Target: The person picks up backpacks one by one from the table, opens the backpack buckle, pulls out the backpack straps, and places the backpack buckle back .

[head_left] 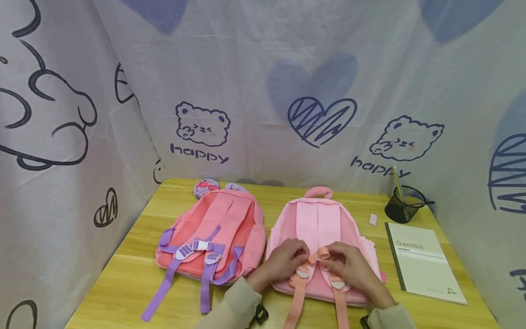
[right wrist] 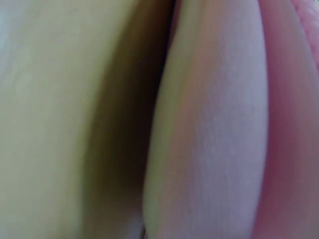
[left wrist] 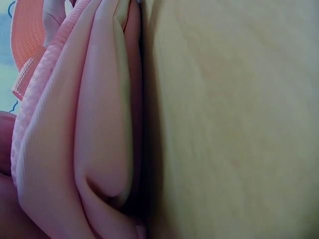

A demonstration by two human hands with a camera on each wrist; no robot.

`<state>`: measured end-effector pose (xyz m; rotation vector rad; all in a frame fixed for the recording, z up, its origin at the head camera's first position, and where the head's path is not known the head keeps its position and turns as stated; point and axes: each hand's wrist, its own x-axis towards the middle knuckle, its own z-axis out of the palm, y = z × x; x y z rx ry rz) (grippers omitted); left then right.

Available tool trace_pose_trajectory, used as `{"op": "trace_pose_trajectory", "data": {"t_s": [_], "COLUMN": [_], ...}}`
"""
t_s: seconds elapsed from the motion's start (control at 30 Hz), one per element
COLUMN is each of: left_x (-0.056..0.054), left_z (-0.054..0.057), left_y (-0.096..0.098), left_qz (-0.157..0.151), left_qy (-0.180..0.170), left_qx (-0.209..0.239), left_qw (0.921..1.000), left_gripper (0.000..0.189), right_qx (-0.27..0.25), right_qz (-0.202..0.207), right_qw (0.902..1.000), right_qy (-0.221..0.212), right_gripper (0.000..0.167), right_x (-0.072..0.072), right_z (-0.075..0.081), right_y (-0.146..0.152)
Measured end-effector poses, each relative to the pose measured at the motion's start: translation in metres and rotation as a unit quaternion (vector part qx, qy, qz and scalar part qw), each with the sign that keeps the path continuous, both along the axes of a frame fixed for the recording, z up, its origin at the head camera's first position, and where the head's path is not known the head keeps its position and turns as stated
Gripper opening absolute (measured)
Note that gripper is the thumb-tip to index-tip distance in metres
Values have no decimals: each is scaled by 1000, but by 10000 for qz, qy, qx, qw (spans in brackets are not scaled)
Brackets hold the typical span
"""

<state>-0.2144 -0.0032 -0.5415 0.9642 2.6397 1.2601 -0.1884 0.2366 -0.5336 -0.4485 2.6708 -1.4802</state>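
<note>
A pale pink backpack (head_left: 318,219) lies on the table with its shoulder straps facing up. Across its lower middle runs an orange chest strap (head_left: 323,252) with a small pale buckle on it. My left hand (head_left: 287,259) pinches this strap near its left end, and my right hand (head_left: 350,266) pinches its looped part on the right. Lower down, two orange webbing straps (head_left: 297,301) hang from pale adjusters toward the table's front edge. Close up, the left wrist view shows the backpack's folded side (left wrist: 99,109); the right wrist view shows its blurred pink side (right wrist: 219,124).
To the left lies a coral backpack (head_left: 222,210) with purple straps and a joined white buckle (head_left: 201,245). At the right are a Gambit notebook (head_left: 425,265), a black mesh pen cup (head_left: 400,208) and a small pink eraser (head_left: 373,219). Printed curtains (head_left: 255,137) stand behind the wooden table.
</note>
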Motion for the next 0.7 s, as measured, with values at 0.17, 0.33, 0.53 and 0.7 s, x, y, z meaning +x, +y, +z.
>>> {"op": "trace_pose_trajectory", "data": {"t_s": [0.17, 0.33, 0.53, 0.7], "left_x": [0, 0, -1, -1], "left_z": [1, 2, 3, 1], "left_y": [-1, 0, 2, 3], "left_qz": [-27, -30, -71, 18], "left_qy": [-21, -72, -351, -416], "left_qx": [0, 7, 92, 147], "left_qw": [10000, 10000, 9993, 9990], "left_gripper": [4, 3, 6, 4], "right_qx": [-18, 19, 82, -11], "right_qz": [64, 125, 98, 143], "right_qw": [10000, 9999, 9998, 9998], "right_qy": [-10, 58, 133, 109], "right_gripper": [20, 20, 23, 22], "right_x": [0, -1, -2, -2], "right_z": [2, 1, 0, -1], "right_y": [0, 2, 3, 3]}}
